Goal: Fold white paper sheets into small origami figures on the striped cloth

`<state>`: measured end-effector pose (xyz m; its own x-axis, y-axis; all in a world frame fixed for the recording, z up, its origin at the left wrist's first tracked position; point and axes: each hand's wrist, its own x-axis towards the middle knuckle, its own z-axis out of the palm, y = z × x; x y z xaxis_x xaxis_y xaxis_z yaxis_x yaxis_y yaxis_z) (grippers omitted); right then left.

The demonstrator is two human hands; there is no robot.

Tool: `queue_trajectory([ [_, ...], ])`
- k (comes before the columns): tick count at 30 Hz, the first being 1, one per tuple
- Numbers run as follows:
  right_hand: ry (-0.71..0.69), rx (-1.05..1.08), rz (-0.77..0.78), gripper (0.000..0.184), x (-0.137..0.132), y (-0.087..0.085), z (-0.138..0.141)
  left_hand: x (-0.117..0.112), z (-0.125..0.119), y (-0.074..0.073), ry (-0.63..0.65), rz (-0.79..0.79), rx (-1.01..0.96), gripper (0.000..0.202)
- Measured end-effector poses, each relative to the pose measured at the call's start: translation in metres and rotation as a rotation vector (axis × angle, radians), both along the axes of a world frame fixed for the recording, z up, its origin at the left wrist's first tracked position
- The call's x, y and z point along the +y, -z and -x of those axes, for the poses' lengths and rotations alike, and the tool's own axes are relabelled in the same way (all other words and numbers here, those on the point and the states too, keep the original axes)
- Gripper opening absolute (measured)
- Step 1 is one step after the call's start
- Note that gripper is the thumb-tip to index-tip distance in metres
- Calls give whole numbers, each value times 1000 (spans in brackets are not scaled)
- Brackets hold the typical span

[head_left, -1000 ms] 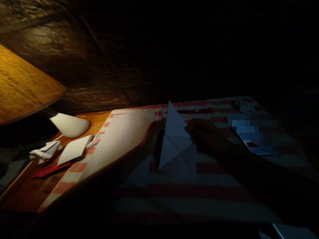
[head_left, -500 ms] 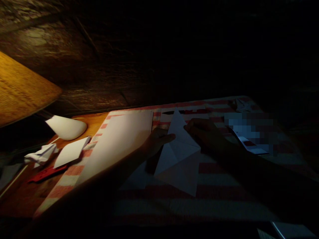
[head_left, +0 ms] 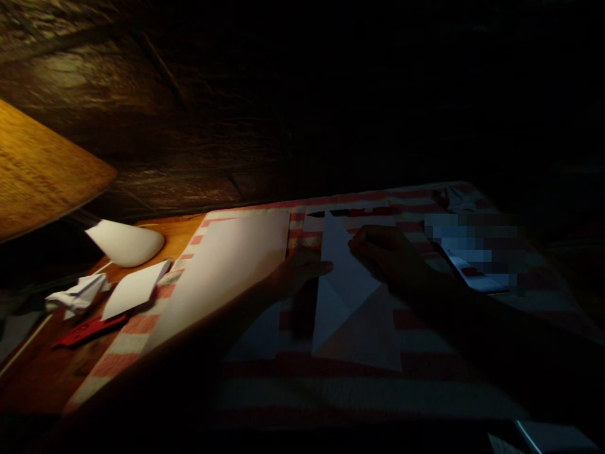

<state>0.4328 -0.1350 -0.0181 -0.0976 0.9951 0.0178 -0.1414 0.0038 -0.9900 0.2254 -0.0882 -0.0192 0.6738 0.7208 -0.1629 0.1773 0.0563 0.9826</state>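
A folded white paper triangle (head_left: 352, 309) lies flat on the red and white checked cloth (head_left: 359, 384) in dim light. My left hand (head_left: 302, 268) rests at its upper left edge, fingertips pointing onto the paper. My right hand (head_left: 385, 252) is curled at the paper's upper right edge, fingers pressed on the fold near the tip. Both forearms are in deep shadow.
A large white sheet (head_left: 227, 271) lies left of the triangle. On the wooden table (head_left: 42, 372) at left are a white cone shape (head_left: 125, 243), a smaller white sheet (head_left: 135, 287), a crumpled folded paper (head_left: 75, 293) and a red strip (head_left: 87, 329). A wooden round edge (head_left: 38, 176) juts in upper left.
The paper was tilted up on its edge, then came down and now lies flat on the cloth, shifted slightly right. Both hands stayed at its upper edges.
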Motion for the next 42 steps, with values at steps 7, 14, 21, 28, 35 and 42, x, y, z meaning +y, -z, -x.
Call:
queue_trajectory([
  [7, -98, -75, -10, 30, -1, 5, -1, -3, -4, 2, -153, 10, -134, 48],
  [14, -145, -229, -55, 26, 0, 8, 0, 3, -4, 13, -185, -100, -6, 38],
  [21, -139, -257, -114, 18, 0, 11, 1, -1, -7, 7, -265, -74, -25, 31],
  [28, -115, -322, -166, 19, 1, 17, 3, -6, -11, -2, -300, -94, -72, 28],
  [35, -107, -296, -93, 28, 0, 12, 4, -2, -10, 3, -411, 36, -206, 20],
  [42, -136, -279, -62, 29, 1, 6, 3, -4, -12, 0, -454, 137, -277, 21],
])
